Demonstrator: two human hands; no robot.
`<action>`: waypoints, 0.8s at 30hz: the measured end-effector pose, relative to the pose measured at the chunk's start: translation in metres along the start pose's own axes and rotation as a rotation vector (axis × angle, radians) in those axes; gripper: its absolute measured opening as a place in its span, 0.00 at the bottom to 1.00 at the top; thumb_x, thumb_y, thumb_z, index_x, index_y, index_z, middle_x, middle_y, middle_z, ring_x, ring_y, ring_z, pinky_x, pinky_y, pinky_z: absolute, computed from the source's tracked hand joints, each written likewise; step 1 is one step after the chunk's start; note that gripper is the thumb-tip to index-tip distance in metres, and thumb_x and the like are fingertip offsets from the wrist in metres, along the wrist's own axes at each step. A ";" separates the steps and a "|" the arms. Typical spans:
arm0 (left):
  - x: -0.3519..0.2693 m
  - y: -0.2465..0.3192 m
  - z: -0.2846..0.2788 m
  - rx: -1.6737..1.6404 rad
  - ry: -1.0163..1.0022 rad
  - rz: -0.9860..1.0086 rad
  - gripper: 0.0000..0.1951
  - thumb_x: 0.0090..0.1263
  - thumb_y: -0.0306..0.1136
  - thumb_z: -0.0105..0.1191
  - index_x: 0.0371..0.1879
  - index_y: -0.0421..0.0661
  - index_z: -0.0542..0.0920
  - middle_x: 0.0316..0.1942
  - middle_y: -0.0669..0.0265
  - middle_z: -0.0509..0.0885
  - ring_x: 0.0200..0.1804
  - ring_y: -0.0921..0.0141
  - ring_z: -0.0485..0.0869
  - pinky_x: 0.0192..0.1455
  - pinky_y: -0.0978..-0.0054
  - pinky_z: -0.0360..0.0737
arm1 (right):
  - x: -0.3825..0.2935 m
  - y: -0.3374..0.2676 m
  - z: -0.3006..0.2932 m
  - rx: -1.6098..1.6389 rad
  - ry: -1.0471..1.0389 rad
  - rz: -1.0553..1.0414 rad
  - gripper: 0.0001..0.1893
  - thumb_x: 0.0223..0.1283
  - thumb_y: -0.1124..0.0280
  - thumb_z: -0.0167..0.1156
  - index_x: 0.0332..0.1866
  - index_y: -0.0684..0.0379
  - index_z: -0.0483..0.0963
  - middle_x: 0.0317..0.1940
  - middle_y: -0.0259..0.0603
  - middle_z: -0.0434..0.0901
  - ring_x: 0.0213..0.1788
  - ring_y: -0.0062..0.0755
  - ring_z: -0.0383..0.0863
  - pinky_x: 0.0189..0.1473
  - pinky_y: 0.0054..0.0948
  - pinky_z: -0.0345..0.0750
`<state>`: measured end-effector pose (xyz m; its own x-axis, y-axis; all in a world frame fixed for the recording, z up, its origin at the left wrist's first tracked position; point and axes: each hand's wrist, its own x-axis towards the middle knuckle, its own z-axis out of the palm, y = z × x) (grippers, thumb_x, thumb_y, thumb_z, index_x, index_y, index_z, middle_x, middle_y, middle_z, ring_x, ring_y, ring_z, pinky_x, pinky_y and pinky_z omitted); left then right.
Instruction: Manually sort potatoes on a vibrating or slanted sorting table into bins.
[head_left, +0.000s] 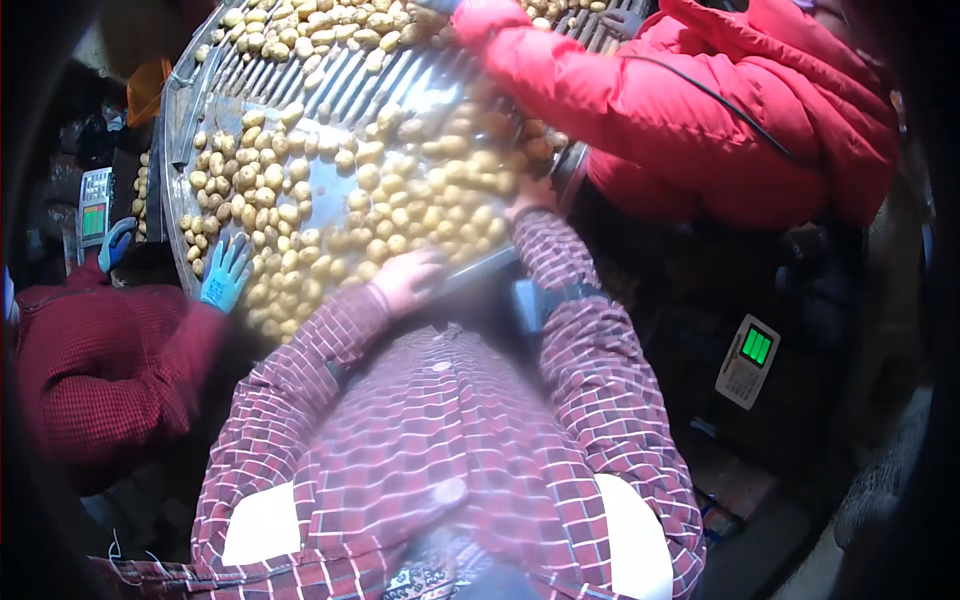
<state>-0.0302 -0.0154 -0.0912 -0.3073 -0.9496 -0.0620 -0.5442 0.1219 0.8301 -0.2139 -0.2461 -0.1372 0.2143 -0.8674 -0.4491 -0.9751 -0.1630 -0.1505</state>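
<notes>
Many potatoes (420, 202) lie spread over a metal sorting table (330, 191) in front of me, with bars at its far part. My left hand (411, 279) rests at the near edge of the potatoes, fingers pointing right; whether it grips one is blurred. Farther right, my right hand (534, 196) reaches to the potatoes at the table's right side, its fingers partly hidden and blurred. A smooth metal rim (480, 268) runs between my two forearms, close to my body.
A co-worker's blue-gloved hand (225, 274) touches potatoes at the left edge. Another person's red padded sleeve (570, 82) reaches across the far right. Digital scales with lit green displays stand at left (94, 206) and right (748, 361). An orange bag (148, 91) is at far left.
</notes>
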 end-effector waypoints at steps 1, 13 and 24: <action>0.003 -0.002 -0.003 -0.025 0.008 0.045 0.19 0.59 0.27 0.58 0.51 0.45 0.79 0.58 0.53 0.76 0.59 0.52 0.75 0.62 0.61 0.74 | -0.011 -0.003 0.001 0.075 0.006 0.025 0.33 0.44 0.61 0.69 0.61 0.47 0.71 0.66 0.58 0.62 0.65 0.57 0.68 0.67 0.41 0.69; 0.015 -0.020 -0.013 -0.116 -0.127 0.117 0.21 0.60 0.28 0.57 0.54 0.45 0.77 0.60 0.55 0.75 0.62 0.54 0.74 0.64 0.61 0.73 | -0.115 0.142 -0.037 -0.007 0.353 0.172 0.28 0.49 0.63 0.66 0.60 0.46 0.72 0.64 0.58 0.65 0.61 0.60 0.71 0.62 0.46 0.71; 0.034 -0.025 -0.024 -0.321 -0.130 -0.240 0.17 0.66 0.28 0.55 0.54 0.45 0.80 0.53 0.61 0.83 0.56 0.66 0.80 0.63 0.69 0.74 | 0.009 -0.003 -0.058 0.214 0.215 -0.312 0.21 0.54 0.62 0.64 0.55 0.54 0.76 0.49 0.51 0.79 0.54 0.51 0.77 0.57 0.42 0.73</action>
<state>-0.0083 -0.0580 -0.1009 -0.3084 -0.8934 -0.3266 -0.3479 -0.2137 0.9129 -0.2124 -0.2805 -0.0892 0.4579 -0.8740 -0.1626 -0.8266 -0.3513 -0.4397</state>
